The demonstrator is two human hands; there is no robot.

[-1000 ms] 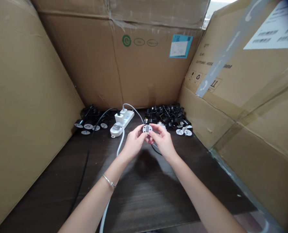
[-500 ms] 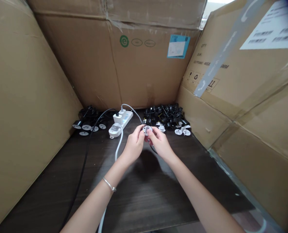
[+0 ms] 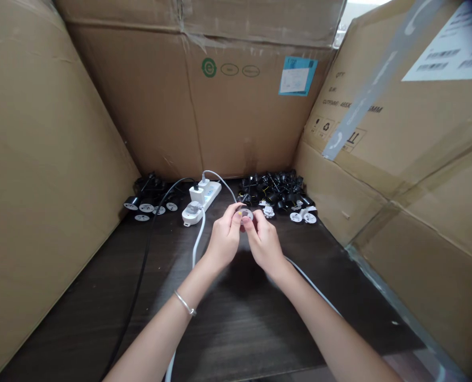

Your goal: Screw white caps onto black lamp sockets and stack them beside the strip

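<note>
My left hand [image 3: 224, 239] and my right hand [image 3: 263, 240] meet above the dark table [image 3: 228, 323], both pinching a small round white part [image 3: 246, 215] between their fingertips. The fingers of each hand are curled round it and hide most of it. A metal bracelet [image 3: 185, 303] sits on my left wrist. Just beyond the hands lies a pile of black and white small parts [image 3: 278, 195].
A white power strip [image 3: 201, 202] with plugs lies left of the hands, its white cable [image 3: 196, 244] and a black cable [image 3: 138, 276] running toward me. Another group of small parts [image 3: 148, 199] sits at far left. Cardboard boxes [image 3: 228, 95] wall the table on three sides.
The hands have closed more tightly over the round part and turned it, so its face shows less. A white cable now shows to the right of my right forearm.
</note>
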